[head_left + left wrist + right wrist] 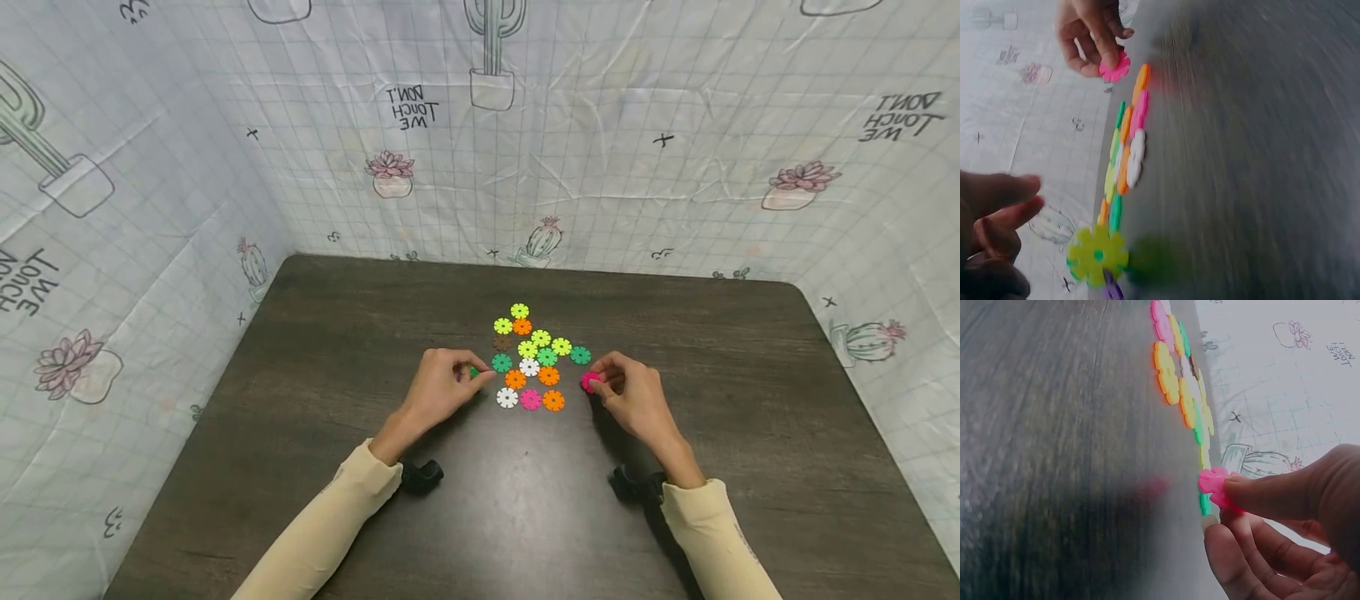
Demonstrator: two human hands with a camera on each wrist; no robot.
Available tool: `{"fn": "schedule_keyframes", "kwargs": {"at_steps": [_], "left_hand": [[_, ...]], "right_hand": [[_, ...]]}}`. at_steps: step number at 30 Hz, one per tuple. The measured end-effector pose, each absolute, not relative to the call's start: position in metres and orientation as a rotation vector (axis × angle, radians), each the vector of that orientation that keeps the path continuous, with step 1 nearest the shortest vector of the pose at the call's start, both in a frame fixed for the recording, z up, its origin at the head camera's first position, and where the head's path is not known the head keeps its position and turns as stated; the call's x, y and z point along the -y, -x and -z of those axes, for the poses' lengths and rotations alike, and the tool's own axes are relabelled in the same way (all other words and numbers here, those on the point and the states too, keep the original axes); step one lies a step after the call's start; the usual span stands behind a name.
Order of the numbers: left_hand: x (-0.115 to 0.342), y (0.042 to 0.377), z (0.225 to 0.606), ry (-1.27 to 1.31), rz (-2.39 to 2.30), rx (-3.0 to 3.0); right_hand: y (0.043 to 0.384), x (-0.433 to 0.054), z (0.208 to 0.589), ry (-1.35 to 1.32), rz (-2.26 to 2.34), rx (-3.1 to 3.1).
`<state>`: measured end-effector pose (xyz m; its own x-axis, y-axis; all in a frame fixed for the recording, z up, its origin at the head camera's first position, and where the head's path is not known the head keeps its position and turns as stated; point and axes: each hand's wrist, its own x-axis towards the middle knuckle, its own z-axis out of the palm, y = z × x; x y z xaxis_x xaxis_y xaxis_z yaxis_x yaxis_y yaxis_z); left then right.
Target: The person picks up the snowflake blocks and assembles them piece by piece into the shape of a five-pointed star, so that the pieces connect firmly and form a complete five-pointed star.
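From my remote view: two hands flank loose, notched discs (pixel 528 367) at the centre of the frame. I'd keep the pinch light and near one rim, leaving notches uncovered. My right hand (pixel 633 398), right of centre, pinches a pink disc (pixel 590 382) between thumb and fingers. My left hand (pixel 442 385), left of centre, has narrowly spaced fingertips beside a green disc (pixel 1097 255) and a purple disc (pixel 1114 289); I can't tell whether it grips them.
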<state>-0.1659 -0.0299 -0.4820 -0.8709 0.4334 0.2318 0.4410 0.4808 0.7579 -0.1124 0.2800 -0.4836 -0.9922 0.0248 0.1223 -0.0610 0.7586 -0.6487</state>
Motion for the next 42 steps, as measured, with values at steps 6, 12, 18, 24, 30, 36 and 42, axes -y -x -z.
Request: {"fn": "schedule_keyframes", "kwargs": {"at_steps": [6,12,18,24,30,36,42], "left_hand": [[0.010,0.159,0.484,0.910,1.039,2.921],[-0.002,0.152,0.487,0.898,0.694,3.010],[-0.005,0.150,0.488,0.880,0.686,3.004],[-0.005,0.150,0.489,0.914,0.793,2.964],[-0.002,0.147,0.488,1.041,0.851,2.933],[0.001,0.148,0.489,1.135,1.069,2.904],[0.007,0.149,0.489,1.117,1.287,2.837]], "right_hand": [[0.110,-0.281,0.482,-0.033,-1.048,2.824],[0.107,-0.282,0.478,-0.040,-1.061,2.827],[0.106,-0.282,0.477,-0.038,-1.066,2.834],[0.106,-0.281,0.475,-0.050,-1.063,2.809],[0.105,-0.281,0.474,-0.046,-1.059,2.806],[0.105,-0.278,0.473,-0.051,-1.052,2.802],[0.106,-0.274,0.471,-0.042,-1.105,2.768]]}}
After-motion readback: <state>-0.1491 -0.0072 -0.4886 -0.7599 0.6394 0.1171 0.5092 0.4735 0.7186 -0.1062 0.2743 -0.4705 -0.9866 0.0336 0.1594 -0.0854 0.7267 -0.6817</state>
